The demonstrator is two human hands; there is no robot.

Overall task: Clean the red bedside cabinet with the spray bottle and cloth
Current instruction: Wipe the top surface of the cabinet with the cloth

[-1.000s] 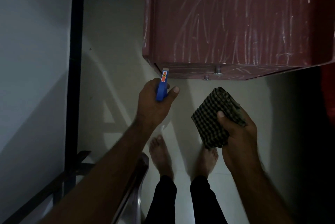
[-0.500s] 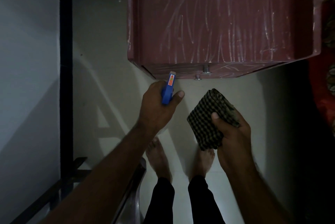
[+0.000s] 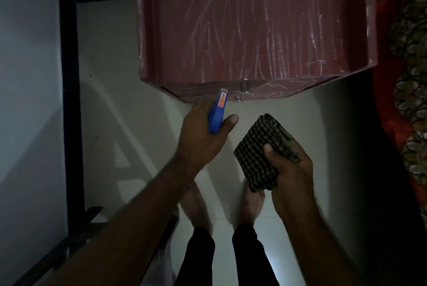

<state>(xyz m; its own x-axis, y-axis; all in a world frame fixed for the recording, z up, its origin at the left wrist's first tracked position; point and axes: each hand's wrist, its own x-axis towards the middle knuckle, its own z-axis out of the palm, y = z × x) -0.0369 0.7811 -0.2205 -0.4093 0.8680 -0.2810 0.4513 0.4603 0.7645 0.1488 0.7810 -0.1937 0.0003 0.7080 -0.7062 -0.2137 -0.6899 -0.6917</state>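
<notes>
The red bedside cabinet (image 3: 254, 26) fills the top of the view, its top streaked with whitish marks and two metal knobs on its front. My left hand (image 3: 201, 137) grips the spray bottle (image 3: 218, 112) by its blue trigger head, nozzle pointing at the cabinet's front edge; the bottle's body is hidden under the hand. My right hand (image 3: 291, 170) holds a folded dark checked cloth (image 3: 258, 151) just below and in front of the cabinet, thumb pressed on top of it.
A pale wall (image 3: 27, 100) with a black skirting band (image 3: 69, 100) runs along the left. A patterned red bedspread (image 3: 409, 77) borders the right. My bare feet (image 3: 251, 204) stand on the light tiled floor; a dark frame (image 3: 76, 234) sits at lower left.
The view has shifted, so the cabinet sits lower and more central. Both hands keep the same hold and stay in front of the cabinet, the bottle's nozzle now at its front edge.
</notes>
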